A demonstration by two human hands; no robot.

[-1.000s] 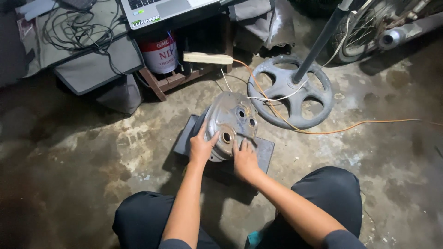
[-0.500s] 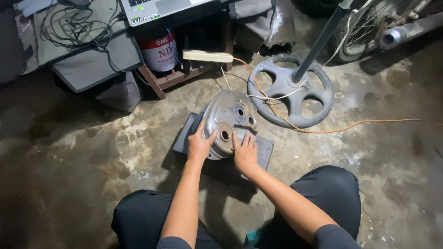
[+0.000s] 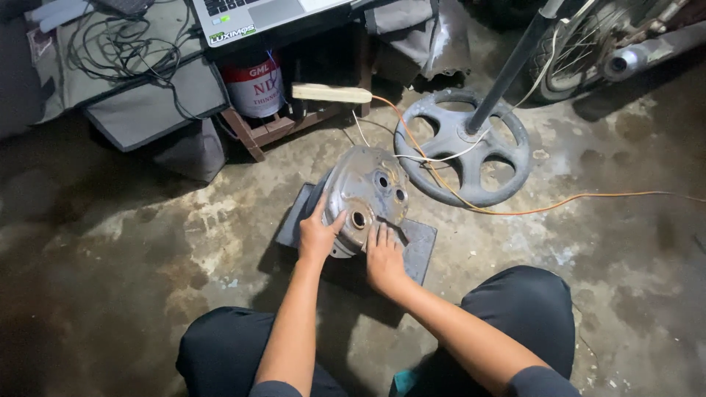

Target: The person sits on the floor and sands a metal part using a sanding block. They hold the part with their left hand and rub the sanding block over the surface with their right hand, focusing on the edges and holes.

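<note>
A dull grey metal cover (image 3: 365, 187) with three round holes lies domed side up on a dark flat slab (image 3: 419, 242) on the concrete floor. My left hand (image 3: 318, 235) rests on the cover's near left rim, fingers spread over it. My right hand (image 3: 384, 257) lies flat against the cover's near right edge and the slab, fingers pointing away from me. Neither hand lifts the cover. My knees in dark trousers frame the bottom of the view.
A round spoked stand base (image 3: 463, 147) with a dark pole sits right behind the cover. Orange and white wires (image 3: 515, 212) trail across the floor. A red and white can (image 3: 257, 84), a wooden handle (image 3: 331, 93), a laptop (image 3: 257, 15), cables and a wheel (image 3: 581, 37) line the back.
Both hands shifted slightly on the cover's near edge; the right hand now lies flatter against the slab. The cover stays in place.
</note>
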